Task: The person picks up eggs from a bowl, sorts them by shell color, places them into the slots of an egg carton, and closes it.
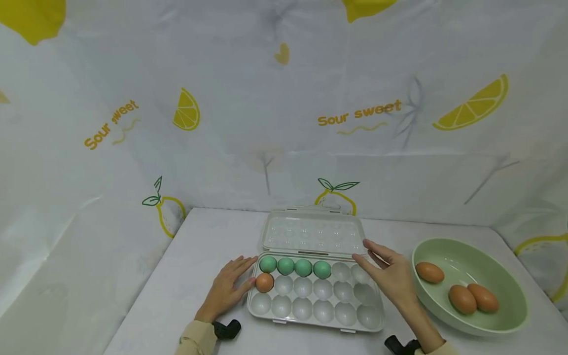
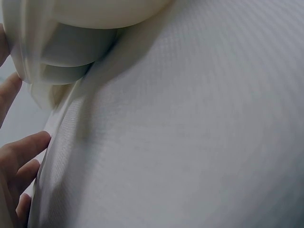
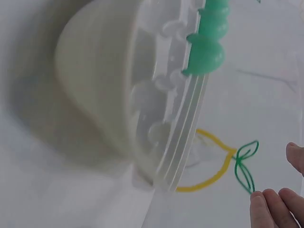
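Note:
A white plastic egg tray (image 1: 301,306) lies on the table with its clear lid (image 1: 314,231) laid back behind it. Several green eggs (image 1: 303,267) fill the left part of its back row, and one brown egg (image 1: 265,282) sits at the left of the middle row. My left hand (image 1: 227,288) is at the tray's left side, fingers extended; in the left wrist view a fingertip (image 2: 13,84) meets the tray's rim. Above the tray's back right corner hovers my right hand (image 1: 392,276), thumb and fingers apart with nothing between them.
To the right stands a light green bowl (image 1: 501,315) holding three brown eggs (image 1: 463,299). A white cloth printed with lemons (image 1: 186,109) hangs behind the table (image 1: 164,305) and along its sides.

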Action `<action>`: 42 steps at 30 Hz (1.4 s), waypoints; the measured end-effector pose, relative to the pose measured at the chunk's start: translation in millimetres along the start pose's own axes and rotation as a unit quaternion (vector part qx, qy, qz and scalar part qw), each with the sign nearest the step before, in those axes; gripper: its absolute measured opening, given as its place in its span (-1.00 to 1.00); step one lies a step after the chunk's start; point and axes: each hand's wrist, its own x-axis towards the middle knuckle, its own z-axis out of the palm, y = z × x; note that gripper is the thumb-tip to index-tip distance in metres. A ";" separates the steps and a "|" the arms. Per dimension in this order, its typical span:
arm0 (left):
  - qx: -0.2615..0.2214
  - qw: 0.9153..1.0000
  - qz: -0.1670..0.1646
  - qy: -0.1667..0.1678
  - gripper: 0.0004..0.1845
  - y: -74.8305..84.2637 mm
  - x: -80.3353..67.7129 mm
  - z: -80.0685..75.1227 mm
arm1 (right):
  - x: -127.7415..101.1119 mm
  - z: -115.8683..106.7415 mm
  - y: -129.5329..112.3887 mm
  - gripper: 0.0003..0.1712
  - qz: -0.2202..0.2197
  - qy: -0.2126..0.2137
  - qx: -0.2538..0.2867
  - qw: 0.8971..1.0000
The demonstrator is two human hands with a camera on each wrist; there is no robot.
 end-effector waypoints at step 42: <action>-0.007 0.999 -0.030 -0.024 -0.43 3.7 0.1 -2.3 | 4.6 -136.5 75.7 -0.37 0.030 -0.077 -0.204 0.975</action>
